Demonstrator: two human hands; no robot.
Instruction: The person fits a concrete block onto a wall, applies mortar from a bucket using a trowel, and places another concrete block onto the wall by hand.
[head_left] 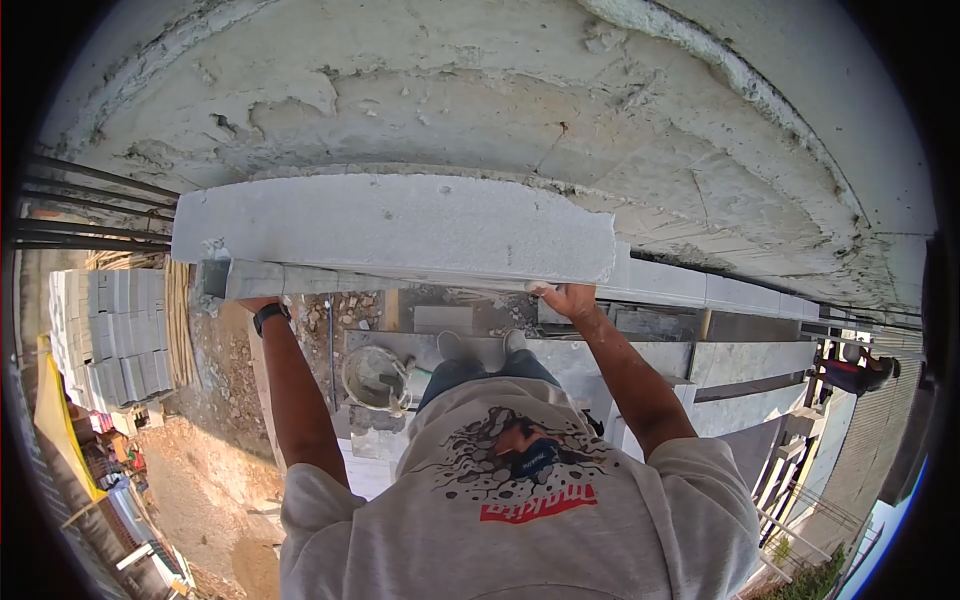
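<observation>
A long white block (400,225) lies against the rough concrete surface. Along its near lower edge runs a grey hollow bar (300,278), its open end at the left. My left hand (262,303), below a dark wristwatch, grips the bar near that end; its fingers are mostly hidden by the bar. At the right end, my right hand (568,299) holds the lower edge, thumb towards the left and fingertips partly hidden. Both arms are stretched forward.
A round bucket (375,378) stands beside my feet (482,346) on the planks. Dark rods (95,210) stick out at the left, above stacked blocks (110,330). Further white blocks (700,287) continue to the right. Another person (858,372) is at the far right.
</observation>
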